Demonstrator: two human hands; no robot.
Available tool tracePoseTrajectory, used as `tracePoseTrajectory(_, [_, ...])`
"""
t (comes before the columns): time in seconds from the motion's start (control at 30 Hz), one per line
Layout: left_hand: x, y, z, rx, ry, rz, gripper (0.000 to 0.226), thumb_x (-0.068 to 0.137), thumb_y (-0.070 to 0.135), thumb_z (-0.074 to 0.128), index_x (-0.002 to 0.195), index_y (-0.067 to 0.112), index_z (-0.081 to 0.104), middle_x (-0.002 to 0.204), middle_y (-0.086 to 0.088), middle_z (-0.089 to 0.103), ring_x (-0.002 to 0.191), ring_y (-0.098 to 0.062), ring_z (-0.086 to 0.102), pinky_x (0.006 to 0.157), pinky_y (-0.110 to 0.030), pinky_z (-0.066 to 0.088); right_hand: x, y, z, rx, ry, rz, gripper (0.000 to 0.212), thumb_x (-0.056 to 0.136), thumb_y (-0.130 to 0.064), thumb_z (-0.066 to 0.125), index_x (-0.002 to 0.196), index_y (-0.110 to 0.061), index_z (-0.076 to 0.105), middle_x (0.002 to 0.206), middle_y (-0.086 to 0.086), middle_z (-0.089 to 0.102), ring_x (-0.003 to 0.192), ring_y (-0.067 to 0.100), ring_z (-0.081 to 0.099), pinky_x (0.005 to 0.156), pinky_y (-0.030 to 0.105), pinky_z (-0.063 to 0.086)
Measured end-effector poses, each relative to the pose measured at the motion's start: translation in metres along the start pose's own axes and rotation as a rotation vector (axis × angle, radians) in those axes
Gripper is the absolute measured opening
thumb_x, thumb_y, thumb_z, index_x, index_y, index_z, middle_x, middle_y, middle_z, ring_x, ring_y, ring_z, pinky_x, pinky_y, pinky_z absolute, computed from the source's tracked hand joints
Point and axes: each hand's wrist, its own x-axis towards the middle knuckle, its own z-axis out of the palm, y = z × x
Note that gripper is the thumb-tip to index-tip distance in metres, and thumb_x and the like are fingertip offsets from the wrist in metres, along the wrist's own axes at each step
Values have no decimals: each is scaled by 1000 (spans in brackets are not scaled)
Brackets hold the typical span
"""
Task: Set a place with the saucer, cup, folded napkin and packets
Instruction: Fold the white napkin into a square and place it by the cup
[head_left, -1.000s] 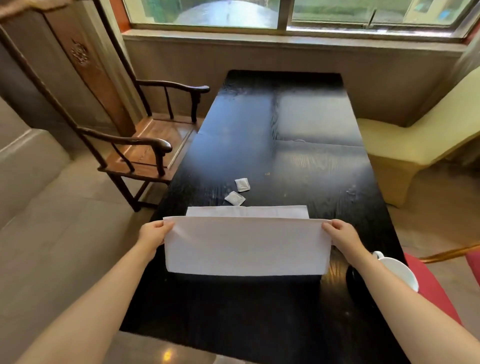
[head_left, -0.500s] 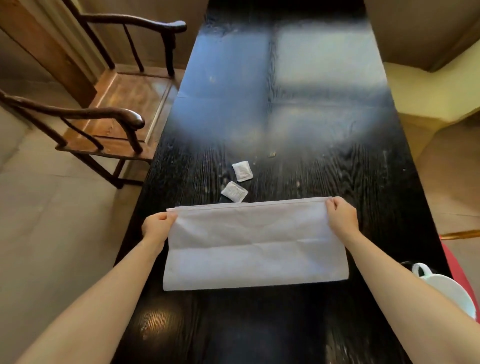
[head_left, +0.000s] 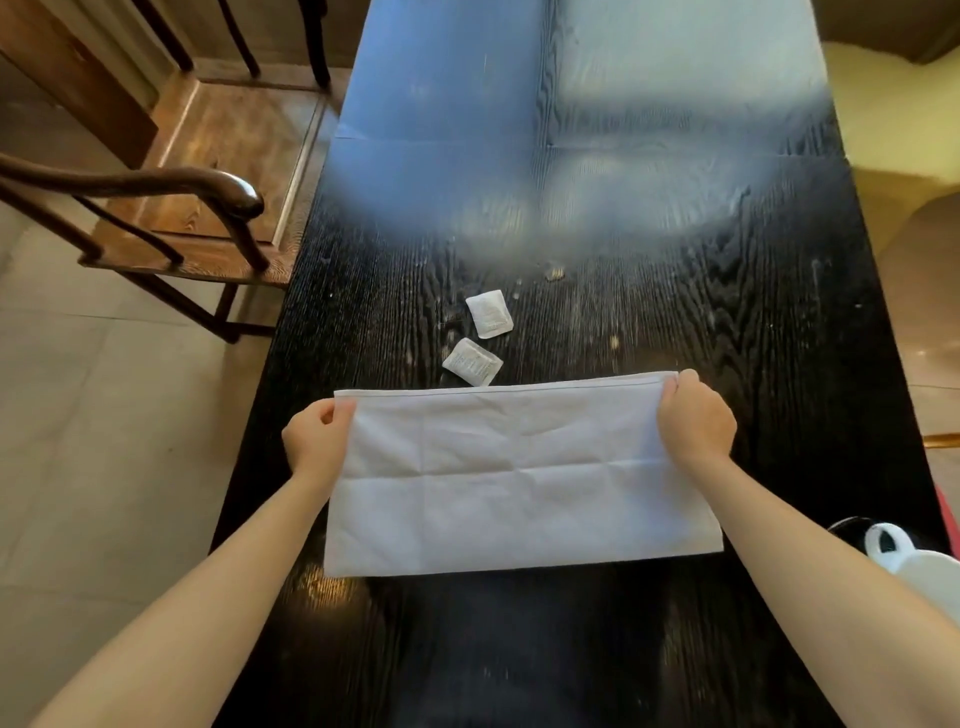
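A white napkin (head_left: 519, 478), folded once into a long rectangle, lies flat on the black wooden table (head_left: 727, 312). My left hand (head_left: 317, 441) pinches its far left corner and my right hand (head_left: 696, 421) pinches its far right corner. Two small white packets (head_left: 488, 314) (head_left: 471, 362) lie just beyond the napkin's far edge; the nearer one touches that edge. A white cup (head_left: 914, 558) with its handle up shows at the right edge, on a dark saucer (head_left: 844, 525) that is mostly hidden by my right forearm.
A wooden armchair (head_left: 197, 208) stands close to the table's left side. A pale yellow seat (head_left: 904, 104) is at the far right. Crumbs (head_left: 556, 273) and smears mark the tabletop beyond the packets. Tiled floor lies to the left.
The napkin's raised near half came over onto the far half, and it now lies flat, folded. Both hands moved forward with the corners. The camera tilted down.
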Motion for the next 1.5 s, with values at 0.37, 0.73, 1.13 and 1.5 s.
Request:
tracePoseTrajectory(0.37, [-34,-8,36,545,-20,541,46,92,24,43,137,13,42,145,-12,42,134,-29,38,110,-47,25,-30,-63,9,164,110,-280,24,76,-5,55,99,0,56,102,20,60,97,38,52,83,47,42])
tracePoseTrajectory(0.73, [-38,-51,49,826,-89,530,64,89,52,14,147,24,10,158,-1,12,146,-18,8,117,-35,-7,-69,-56,65,-125,-115,-668,56,91,-51,28,140,-27,39,149,-1,41,138,27,36,111,50,13])
tracePoseTrajectory(1.13, [-109,-40,68,707,-106,523,63,94,46,7,147,13,16,156,-6,13,145,-20,8,115,-36,-8,-114,-50,50,-100,-151,-678,57,87,-33,31,135,-5,46,143,14,47,129,34,47,106,52,37])
tracePoseTrajectory(1.5, [-96,-92,19,959,-154,589,68,82,54,-7,140,20,-14,150,2,-19,140,-12,-16,114,-29,-20,-128,23,46,-240,-230,-740,63,95,-53,11,147,-18,17,155,0,19,144,23,17,115,39,-2])
